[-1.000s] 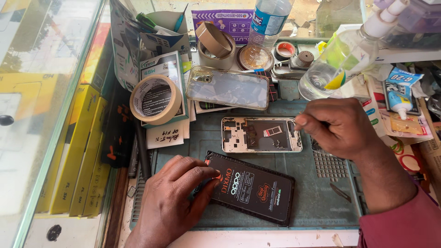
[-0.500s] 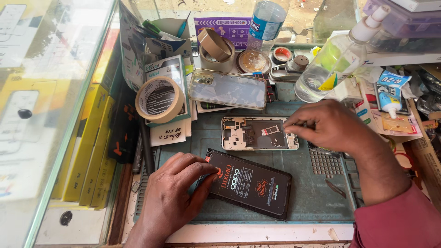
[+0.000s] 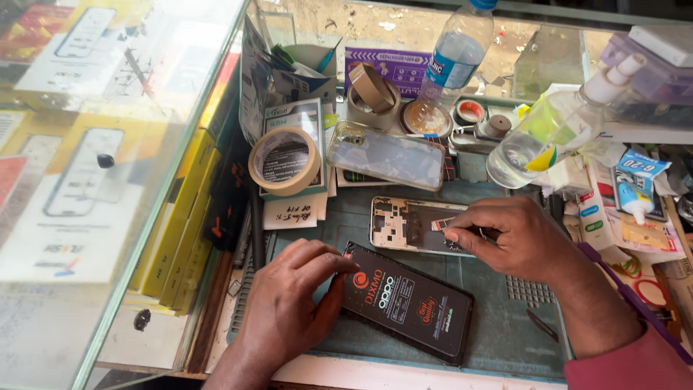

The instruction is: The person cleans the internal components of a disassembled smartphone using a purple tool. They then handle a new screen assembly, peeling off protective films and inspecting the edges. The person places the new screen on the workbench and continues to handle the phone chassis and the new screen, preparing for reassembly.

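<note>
Nearest the viewer, the person's left hand rests palm down on a green work mat that covers the table. Its fingers are loosely spread, with the fingertips touching the left end of a flat black rectangular phone part with printed labels, which lies at an angle on the mat; the hand grips nothing.

Just beyond, the right hand reaches in from the right. Its thumb and fingers are pinched together over the right half of an opened phone frame, which lies flat on the mat with its inner parts showing. Whether anything is held in the pinch cannot be told.

Farther back lie a clear phone case and, to its left, a roll of tan masking tape. At the far edge stand a plastic water bottle and a clear dispenser bottle tipped on its side. A glass display case runs along the left.
</note>
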